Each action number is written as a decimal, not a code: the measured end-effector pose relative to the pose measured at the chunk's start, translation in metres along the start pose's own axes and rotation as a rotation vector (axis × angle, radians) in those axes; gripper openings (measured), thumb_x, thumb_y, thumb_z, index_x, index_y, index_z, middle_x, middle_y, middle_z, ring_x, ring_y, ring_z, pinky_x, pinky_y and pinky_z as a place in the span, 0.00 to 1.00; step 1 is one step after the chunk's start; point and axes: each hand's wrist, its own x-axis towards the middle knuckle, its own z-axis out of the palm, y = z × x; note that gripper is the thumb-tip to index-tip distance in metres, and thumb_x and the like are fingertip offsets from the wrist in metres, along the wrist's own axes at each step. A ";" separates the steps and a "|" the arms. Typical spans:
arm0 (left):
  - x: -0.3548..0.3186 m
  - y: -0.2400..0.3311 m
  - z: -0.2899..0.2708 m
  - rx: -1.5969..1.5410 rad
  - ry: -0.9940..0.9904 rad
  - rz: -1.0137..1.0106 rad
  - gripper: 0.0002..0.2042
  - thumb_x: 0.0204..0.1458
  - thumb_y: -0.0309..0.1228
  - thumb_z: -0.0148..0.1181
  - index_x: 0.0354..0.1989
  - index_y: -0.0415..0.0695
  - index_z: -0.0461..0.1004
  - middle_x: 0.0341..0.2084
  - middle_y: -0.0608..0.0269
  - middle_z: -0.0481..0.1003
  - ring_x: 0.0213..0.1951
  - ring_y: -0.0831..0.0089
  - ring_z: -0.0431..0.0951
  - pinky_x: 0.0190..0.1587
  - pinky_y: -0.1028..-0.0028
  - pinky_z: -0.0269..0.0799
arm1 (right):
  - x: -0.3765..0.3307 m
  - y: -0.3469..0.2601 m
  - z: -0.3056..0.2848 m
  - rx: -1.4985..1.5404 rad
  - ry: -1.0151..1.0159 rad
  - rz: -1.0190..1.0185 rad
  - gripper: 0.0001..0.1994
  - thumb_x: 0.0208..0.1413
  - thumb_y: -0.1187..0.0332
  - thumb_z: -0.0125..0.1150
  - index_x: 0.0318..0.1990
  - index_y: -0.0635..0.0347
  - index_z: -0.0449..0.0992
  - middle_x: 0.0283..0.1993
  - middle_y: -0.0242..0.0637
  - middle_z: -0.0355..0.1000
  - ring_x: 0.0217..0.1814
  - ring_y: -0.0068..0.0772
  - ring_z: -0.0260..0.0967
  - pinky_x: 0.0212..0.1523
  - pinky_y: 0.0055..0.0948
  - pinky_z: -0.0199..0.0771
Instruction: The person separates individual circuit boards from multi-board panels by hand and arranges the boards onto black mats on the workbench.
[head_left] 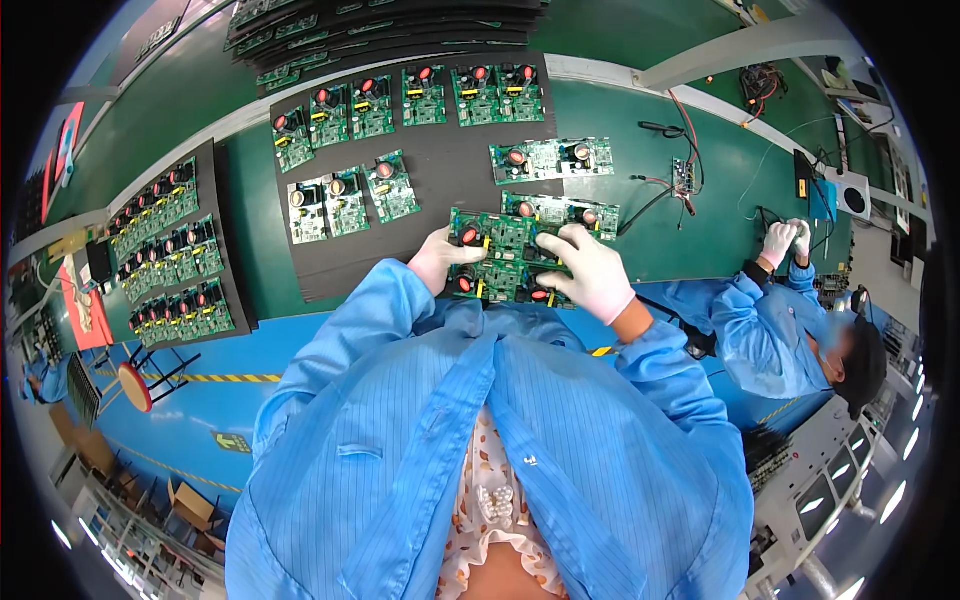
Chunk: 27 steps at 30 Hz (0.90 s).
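Note:
In front of my body, at the near table edge, I hold a green circuit board panel [508, 238] with several sections carrying red discs, yellow parts and black parts. My left hand [444, 260], in a white glove, is closed on its left side with the thumb on top. From the right, my white-gloved right hand [592, 276] grips it, fingers bent over the upper face. Just beyond the panel lies another circuit board pair [575, 212], partly covered by it, and a similar board pair [550, 160] lies farther back.
Several boards stand on a black sheet [440, 165] over the green table [660, 250]. Another loaded black sheet [225, 270] is at left, and stacked sheets [390, 35] are at the back. A wired small board [684, 178] lies right, near a co-worker [775, 335].

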 end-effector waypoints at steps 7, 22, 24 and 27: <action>-0.016 0.020 0.008 -0.100 -0.076 -0.048 0.22 0.45 0.24 0.68 0.51 0.35 0.74 0.41 0.57 0.79 0.40 0.69 0.77 0.47 0.73 0.74 | 0.009 -0.001 0.014 -0.302 -0.066 -0.065 0.17 0.51 0.63 0.66 0.48 0.50 0.73 0.36 0.32 0.70 0.31 0.36 0.73 0.30 0.32 0.72; -0.061 -0.005 -0.030 0.007 -0.011 0.130 0.29 0.39 0.27 0.68 0.55 0.36 0.71 0.44 0.57 0.76 0.43 0.70 0.73 0.50 0.75 0.69 | 0.015 -0.034 0.020 -0.153 0.040 -0.117 0.15 0.51 0.64 0.67 0.46 0.55 0.76 0.31 0.32 0.72 0.22 0.32 0.68 0.24 0.29 0.69; -0.065 -0.007 -0.040 0.046 -0.056 0.175 0.29 0.39 0.27 0.68 0.54 0.37 0.71 0.44 0.56 0.76 0.43 0.70 0.73 0.51 0.75 0.69 | 0.017 -0.038 0.022 -0.077 0.012 -0.055 0.15 0.51 0.64 0.67 0.45 0.56 0.76 0.30 0.32 0.72 0.22 0.31 0.67 0.24 0.28 0.68; -0.072 -0.008 -0.061 0.174 -0.174 0.310 0.29 0.38 0.28 0.68 0.53 0.37 0.71 0.44 0.56 0.76 0.43 0.70 0.73 0.51 0.74 0.69 | 0.018 -0.044 0.026 0.170 -0.060 0.125 0.14 0.51 0.64 0.67 0.45 0.58 0.78 0.27 0.31 0.73 0.21 0.28 0.64 0.24 0.27 0.66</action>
